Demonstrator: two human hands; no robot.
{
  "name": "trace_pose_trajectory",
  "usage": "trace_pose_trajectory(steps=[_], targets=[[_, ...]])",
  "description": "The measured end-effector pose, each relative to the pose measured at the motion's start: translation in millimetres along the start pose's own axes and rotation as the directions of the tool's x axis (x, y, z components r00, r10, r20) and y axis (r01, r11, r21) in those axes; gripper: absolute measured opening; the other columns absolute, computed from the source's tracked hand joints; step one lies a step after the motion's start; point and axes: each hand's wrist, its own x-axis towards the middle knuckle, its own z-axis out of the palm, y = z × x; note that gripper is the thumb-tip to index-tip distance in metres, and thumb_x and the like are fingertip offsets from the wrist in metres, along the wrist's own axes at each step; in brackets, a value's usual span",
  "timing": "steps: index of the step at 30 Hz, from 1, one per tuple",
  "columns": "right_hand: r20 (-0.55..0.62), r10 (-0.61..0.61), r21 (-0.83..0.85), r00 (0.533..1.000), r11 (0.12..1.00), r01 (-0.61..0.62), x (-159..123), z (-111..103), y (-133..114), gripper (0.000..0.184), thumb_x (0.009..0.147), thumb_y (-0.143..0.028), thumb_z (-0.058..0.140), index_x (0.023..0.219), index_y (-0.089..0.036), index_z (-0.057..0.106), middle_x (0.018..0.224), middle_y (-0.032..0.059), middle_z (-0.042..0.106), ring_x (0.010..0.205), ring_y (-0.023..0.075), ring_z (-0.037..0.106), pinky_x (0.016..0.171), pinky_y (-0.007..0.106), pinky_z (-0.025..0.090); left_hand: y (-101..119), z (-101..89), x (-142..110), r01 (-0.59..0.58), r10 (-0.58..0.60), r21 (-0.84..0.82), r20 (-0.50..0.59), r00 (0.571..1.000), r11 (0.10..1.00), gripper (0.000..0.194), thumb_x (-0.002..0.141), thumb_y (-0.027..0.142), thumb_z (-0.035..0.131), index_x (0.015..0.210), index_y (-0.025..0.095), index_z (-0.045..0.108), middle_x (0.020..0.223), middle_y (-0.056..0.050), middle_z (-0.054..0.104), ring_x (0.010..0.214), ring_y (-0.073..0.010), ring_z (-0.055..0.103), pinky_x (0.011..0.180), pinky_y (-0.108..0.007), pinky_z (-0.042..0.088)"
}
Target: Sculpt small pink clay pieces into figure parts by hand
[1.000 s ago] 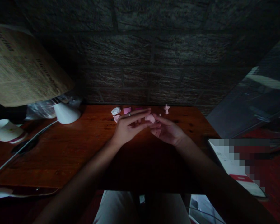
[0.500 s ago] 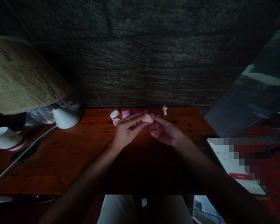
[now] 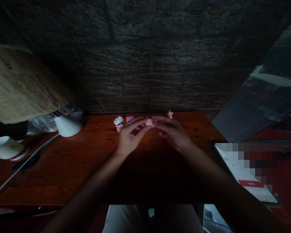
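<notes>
Over the far middle of the wooden table, a small pale pink lump of what looks like modelling clay (image 3: 150,122) sits between my two hands. My left hand (image 3: 129,138), with a ring on one finger, pinches it from the left. From the right, the thumb and fingers of my right hand (image 3: 174,134) close on the same lump. Just beyond my left hand lie a crumpled white lump (image 3: 118,120), a brighter pink block (image 3: 130,118) and a pale pink piece (image 3: 119,128), partly hidden. Past my right fingers stands a small pale pink shaped piece (image 3: 170,114).
A dark brick wall (image 3: 131,64) borders the wooden table (image 3: 70,168) at the back. On the left are a lamp with a printed paper shade (image 3: 24,84) and white base (image 3: 68,126), its cord, and a paper cup (image 3: 7,147). A tablet (image 3: 247,181) lies at right.
My right fingers have shifted left and stretched over the pink lump, which has turned slightly. My left hand keeps its pinch. The whole view has moved slightly.
</notes>
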Motion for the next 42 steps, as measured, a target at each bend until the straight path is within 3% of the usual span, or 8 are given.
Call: trace_pose_trajectory(steps=[5,11,20,23,34,42], targets=[[0.003,-0.012,-0.020,1.000,1.000,0.012,-0.4,0.5,-1.0,0.024,0.066,-0.030,0.090,0.089,-0.030,0.083,0.085,-0.0007,0.077,0.061,0.0076,0.054,0.050,0.021,0.035,2.0,-0.4,0.5,0.004,-0.005,0.022,0.049,0.999,1.000,0.024,0.087,0.021,0.078,0.111,0.021,0.077,0.114,-0.009,0.079,0.088,-0.0159,0.075,0.067,-0.025,0.063],[0.004,-0.021,-0.037,1.000,0.999,0.021,-0.6,1.6,0.6,0.023,0.068,-0.027,0.089,0.089,-0.031,0.082,0.090,0.0000,0.078,0.069,0.0106,0.059,0.051,0.021,0.039,1.1,-0.9,-0.8,-0.042,0.040,0.041,0.036,0.999,0.998,0.021,0.088,0.023,0.078,0.109,0.023,0.077,0.093,-0.003,0.081,0.072,-0.0127,0.073,0.067,-0.026,0.062],[-0.005,-0.019,-0.072,1.000,0.997,0.018,1.0,-4.2,-3.4,0.026,0.064,-0.028,0.092,0.088,-0.028,0.082,0.086,0.0002,0.078,0.071,0.0113,0.063,0.056,0.022,0.045,2.1,-1.8,-1.3,-0.091,0.085,0.100,0.054,0.995,0.991,0.028,0.086,0.019,0.079,0.114,0.021,0.075,0.103,-0.005,0.080,0.075,-0.0123,0.072,0.067,-0.024,0.061],[0.029,-0.026,-0.076,0.999,0.997,0.028,2.5,-7.1,-1.9,0.026,0.065,-0.027,0.090,0.090,-0.028,0.082,0.085,0.0001,0.078,0.069,0.0106,0.062,0.055,0.022,0.043,0.7,-1.9,-1.8,-0.121,0.111,0.119,0.084,0.990,0.985,0.030,0.086,0.020,0.079,0.115,0.021,0.075,0.111,-0.007,0.078,0.086,-0.0152,0.074,0.066,-0.024,0.062],[0.053,0.002,-0.142,0.999,0.990,0.006,3.1,-11.4,-5.3,0.019,0.066,-0.027,0.090,0.083,-0.027,0.082,0.076,-0.0012,0.074,0.059,0.0082,0.054,0.052,0.022,0.040,3.9,-1.5,-1.8,-0.154,0.135,0.131,0.144,0.980,0.979,0.025,0.089,0.017,0.075,0.114,0.022,0.075,0.112,-0.007,0.079,0.097,-0.0172,0.075,0.084,-0.031,0.065],[0.005,0.026,-0.142,1.000,0.990,-0.025,5.8,-15.3,-3.2,0.021,0.067,-0.029,0.089,0.087,-0.025,0.083,0.081,0.0013,0.077,0.057,0.0074,0.052,0.050,0.022,0.037,-3.3,2.0,-6.5,-0.006,-0.004,0.075,0.132,0.991,0.997,0.038,0.085,0.022,0.080,0.122,0.025,0.074,0.107,-0.007,0.081,0.068,-0.0131,0.073,0.065,-0.027,0.064]])
